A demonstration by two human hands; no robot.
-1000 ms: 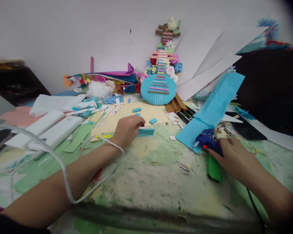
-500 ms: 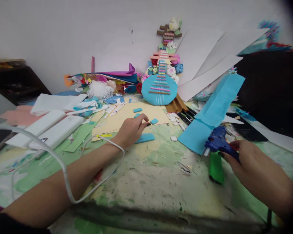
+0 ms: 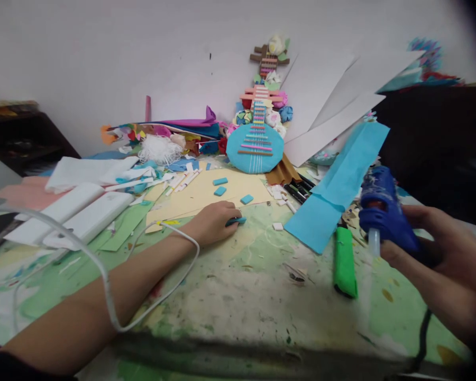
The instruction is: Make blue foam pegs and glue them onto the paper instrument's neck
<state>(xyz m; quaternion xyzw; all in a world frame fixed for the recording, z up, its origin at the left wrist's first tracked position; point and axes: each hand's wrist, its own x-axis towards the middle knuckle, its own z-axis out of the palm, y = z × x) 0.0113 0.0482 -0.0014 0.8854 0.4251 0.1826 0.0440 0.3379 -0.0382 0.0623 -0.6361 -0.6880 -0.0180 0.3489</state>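
My left hand (image 3: 214, 222) is low over the table, fingers curled down on a blue strip (image 3: 238, 220); most of the strip is hidden under the hand. Just beyond it lie three small blue blocks (image 3: 220, 191) on cream paper. On the right, my right hand (image 3: 448, 254) is wrapped around the handle of a blue glue gun (image 3: 386, 211), with a clear glue stick (image 3: 374, 242) poking out of it. Beneath the gun and to its left is a green case-like object (image 3: 345, 264). A folded sheet of blue paper (image 3: 321, 211) rests between the hands.
A blue paper lute (image 3: 255, 151) with strings leans at the wall. White boxes (image 3: 89, 217) and a white cable (image 3: 103, 270) are at left, the cable looping over my left forearm. Black pens (image 3: 295, 193) and white sheets (image 3: 337, 127) are at right.
My left hand has come down and closed on the blue strip, uncovering a small blue block. My right hand has lifted and turned the glue gun, moving it right.
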